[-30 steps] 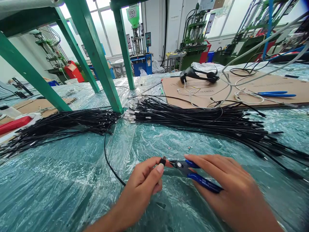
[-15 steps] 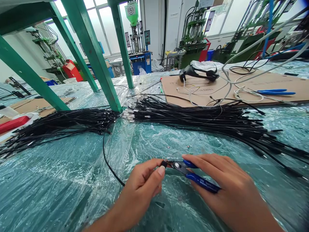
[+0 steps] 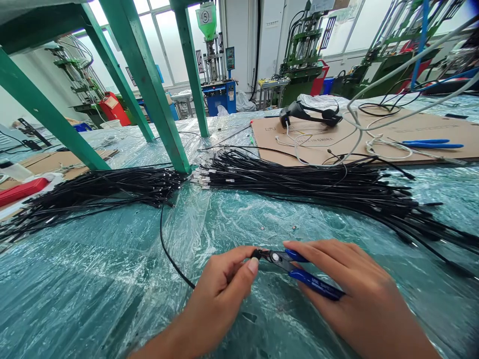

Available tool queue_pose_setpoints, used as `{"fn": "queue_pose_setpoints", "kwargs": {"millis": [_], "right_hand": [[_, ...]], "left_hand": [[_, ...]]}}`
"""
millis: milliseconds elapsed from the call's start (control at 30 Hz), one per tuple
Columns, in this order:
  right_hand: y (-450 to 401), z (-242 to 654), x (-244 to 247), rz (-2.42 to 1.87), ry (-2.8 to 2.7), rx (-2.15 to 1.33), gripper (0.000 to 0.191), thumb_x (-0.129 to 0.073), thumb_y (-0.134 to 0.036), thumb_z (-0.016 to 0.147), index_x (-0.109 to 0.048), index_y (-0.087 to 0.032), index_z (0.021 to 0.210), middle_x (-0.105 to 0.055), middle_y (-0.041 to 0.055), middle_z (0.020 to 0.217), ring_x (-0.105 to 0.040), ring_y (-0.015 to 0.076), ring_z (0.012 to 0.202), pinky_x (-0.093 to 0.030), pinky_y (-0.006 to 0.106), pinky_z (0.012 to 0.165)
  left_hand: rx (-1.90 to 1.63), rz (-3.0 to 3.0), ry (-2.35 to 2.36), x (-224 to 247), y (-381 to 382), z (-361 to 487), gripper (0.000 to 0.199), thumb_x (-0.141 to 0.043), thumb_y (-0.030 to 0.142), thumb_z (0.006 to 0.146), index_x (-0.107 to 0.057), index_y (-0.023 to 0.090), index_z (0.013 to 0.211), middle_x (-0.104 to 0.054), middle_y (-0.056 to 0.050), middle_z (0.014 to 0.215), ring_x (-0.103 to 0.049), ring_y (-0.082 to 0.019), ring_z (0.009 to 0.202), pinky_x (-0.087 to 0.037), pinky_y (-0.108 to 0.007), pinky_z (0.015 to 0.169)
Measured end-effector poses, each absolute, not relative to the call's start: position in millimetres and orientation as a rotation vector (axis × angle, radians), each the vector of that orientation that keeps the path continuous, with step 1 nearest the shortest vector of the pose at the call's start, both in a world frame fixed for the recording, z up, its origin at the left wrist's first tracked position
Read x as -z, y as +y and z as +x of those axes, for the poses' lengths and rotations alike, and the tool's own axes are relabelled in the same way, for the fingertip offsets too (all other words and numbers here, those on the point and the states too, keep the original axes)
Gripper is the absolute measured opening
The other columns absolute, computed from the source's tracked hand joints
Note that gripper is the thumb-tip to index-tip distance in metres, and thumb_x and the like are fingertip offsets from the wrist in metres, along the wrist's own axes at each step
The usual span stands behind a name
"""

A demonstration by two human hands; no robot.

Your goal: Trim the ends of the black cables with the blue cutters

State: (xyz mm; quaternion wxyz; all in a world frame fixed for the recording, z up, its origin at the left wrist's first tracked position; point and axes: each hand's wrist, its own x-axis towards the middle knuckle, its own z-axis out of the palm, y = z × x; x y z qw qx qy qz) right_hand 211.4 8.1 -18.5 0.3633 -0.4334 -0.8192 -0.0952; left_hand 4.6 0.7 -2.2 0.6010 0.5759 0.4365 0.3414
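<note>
Thumb and fingers of my left hand (image 3: 222, 289) pinch the black end of a cable (image 3: 170, 254), which curves up and back toward the left bundle. My right hand (image 3: 355, 289) is wrapped round the blue-handled cutters (image 3: 316, 283), their handles somewhat apart. The cutters' jaws meet the cable's black end just past my left fingertips; whether they are closed on it is too small to tell. Behind the hands lie a right bundle of black cables (image 3: 299, 182) and a left bundle of black cables (image 3: 112, 187).
Green metal legs (image 3: 159, 94) stand on the plastic-covered table (image 3: 112, 279). Farther back, a cardboard sheet (image 3: 415, 129) bears a black headset (image 3: 310, 113), white cables and blue-handled pliers (image 3: 434, 143). A red object (image 3: 22, 192) lies at the left edge.
The black cable end looks slightly turned between my left fingertips. Both hands and the cutters hold nearly the same place, while the whole view has shifted a little.
</note>
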Motion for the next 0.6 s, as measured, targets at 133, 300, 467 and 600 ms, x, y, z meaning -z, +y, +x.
{"fn": "queue_pose_setpoints", "kwargs": {"millis": [133,300,467,600], "right_hand": [[7.5,210.4,16.7,-1.119,-2.105,0.236,0.021,-0.050,-0.021,0.087,-0.064,-0.023,0.103,-0.071,-0.0002,0.084,-0.066,0.0153,0.073,-0.050,0.030,0.064],[8.0,212.0,18.2,-1.137,-2.112,0.185,0.023,-0.050,-0.022,0.086,-0.064,-0.024,0.103,-0.071,-0.0009,0.085,-0.066,0.0153,0.074,-0.052,0.029,0.063],[7.8,214.2,20.3,-1.136,-2.120,0.193,0.021,-0.050,-0.024,0.088,-0.063,-0.025,0.104,-0.071,-0.0014,0.085,-0.066,0.0148,0.074,-0.052,0.029,0.064],[8.8,215.2,20.5,-1.128,-2.124,0.197,0.019,-0.049,-0.026,0.091,-0.063,-0.026,0.104,-0.070,-0.0022,0.085,-0.066,0.0136,0.074,-0.051,0.028,0.064]], "left_hand": [[-0.783,1.328,0.998,3.0,0.6,4.0,0.034,-0.043,0.041,0.099,-0.063,0.013,0.101,-0.025,0.008,0.058,-0.020,-0.009,0.050,-0.016,-0.026,0.045],[-0.767,1.366,1.024,2.8,-0.6,2.1,0.040,-0.043,0.044,0.099,-0.063,0.015,0.116,-0.026,0.008,0.058,-0.021,-0.009,0.050,-0.015,-0.027,0.045],[-0.764,1.386,1.034,0.5,-0.4,2.4,0.039,-0.043,0.042,0.099,-0.062,0.015,0.118,-0.027,0.008,0.058,-0.021,-0.009,0.050,-0.016,-0.027,0.045],[-0.773,1.378,1.024,1.2,0.3,3.4,0.035,-0.043,0.041,0.099,-0.063,0.014,0.108,-0.027,0.008,0.060,-0.021,-0.009,0.051,-0.016,-0.026,0.046]]}}
